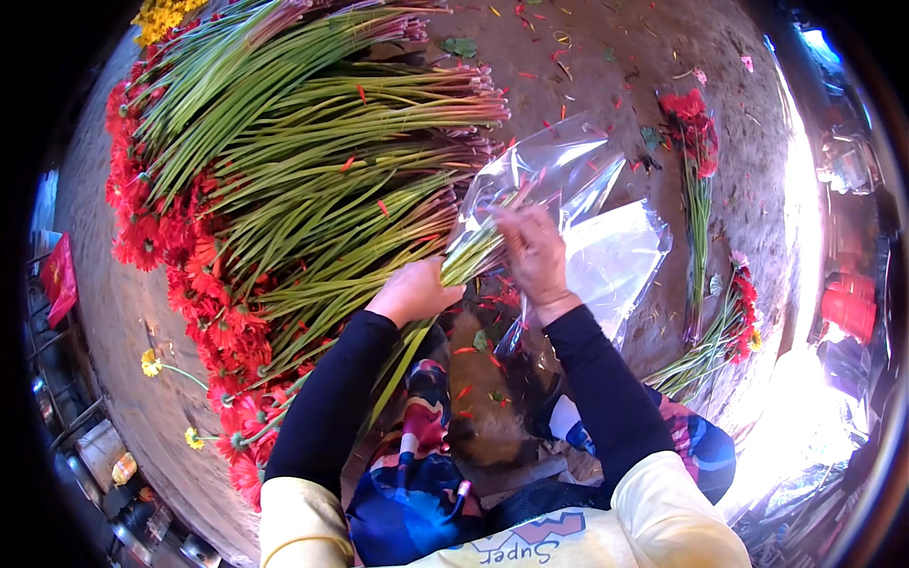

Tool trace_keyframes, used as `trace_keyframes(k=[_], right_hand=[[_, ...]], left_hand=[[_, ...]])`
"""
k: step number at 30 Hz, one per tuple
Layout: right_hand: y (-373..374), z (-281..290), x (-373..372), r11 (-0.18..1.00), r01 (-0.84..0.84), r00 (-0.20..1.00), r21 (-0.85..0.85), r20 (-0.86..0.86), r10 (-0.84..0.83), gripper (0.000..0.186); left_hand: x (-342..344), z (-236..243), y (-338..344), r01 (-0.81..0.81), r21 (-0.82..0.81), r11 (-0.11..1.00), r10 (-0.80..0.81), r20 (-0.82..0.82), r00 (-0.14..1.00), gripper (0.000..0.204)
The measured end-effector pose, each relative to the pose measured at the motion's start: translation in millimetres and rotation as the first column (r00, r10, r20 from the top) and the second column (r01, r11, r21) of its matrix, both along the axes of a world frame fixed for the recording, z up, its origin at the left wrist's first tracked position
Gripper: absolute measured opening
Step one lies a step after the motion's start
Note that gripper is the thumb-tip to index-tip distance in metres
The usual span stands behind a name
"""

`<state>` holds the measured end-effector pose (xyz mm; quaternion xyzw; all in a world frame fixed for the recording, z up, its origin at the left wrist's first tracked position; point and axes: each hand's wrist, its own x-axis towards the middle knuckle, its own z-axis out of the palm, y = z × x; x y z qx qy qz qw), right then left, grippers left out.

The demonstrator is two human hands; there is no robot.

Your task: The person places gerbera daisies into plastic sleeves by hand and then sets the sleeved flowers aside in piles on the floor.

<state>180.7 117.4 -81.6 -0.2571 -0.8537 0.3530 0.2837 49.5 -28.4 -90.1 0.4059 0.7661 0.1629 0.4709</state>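
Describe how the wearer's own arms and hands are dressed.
The left hand and right hand are bare, without gloves. Close-fitting, plain dark sleeves, black or very dark navy, run down to the wrists. Over them, looser pale yellow short sleeves cover the upper arms. No cables show.

1. We wrap our left hand (415, 290) around a bunch of stems (471, 257).
2. Our right hand (536, 254), fingers curled, meets the stems and a clear plastic sleeve (585, 161); we cannot tell which it grips.
3. To our left we see a heap of long green stalks (312, 180) with red flowers (142, 241) at their outer ends.
4. On our right lie more clear plastic (620, 248) and a wrapped red bouquet (694, 133).
5. Red petals (464, 390) dot the brown floor (663, 38).
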Motion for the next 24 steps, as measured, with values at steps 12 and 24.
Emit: trace_keyframes(k=[12, 24], right_hand=[[-35.3, 39.0, -28.2, 0.973, -0.165, 0.971, -0.163, -0.201, 0.13, 0.033], [-90.7, 4.3, -21.5, 0.257, -0.512, 0.83, -0.82, -0.393, 0.396, 0.124]], left_hand=[[-54.8, 48.4, 28.9, -0.498, 0.339, 0.798, 0.305, 0.487, 0.819, 0.041], [-120.7, 152.4, 110.6, -0.68, 0.439, 0.587, 0.337, 0.631, 0.699, 0.032]])
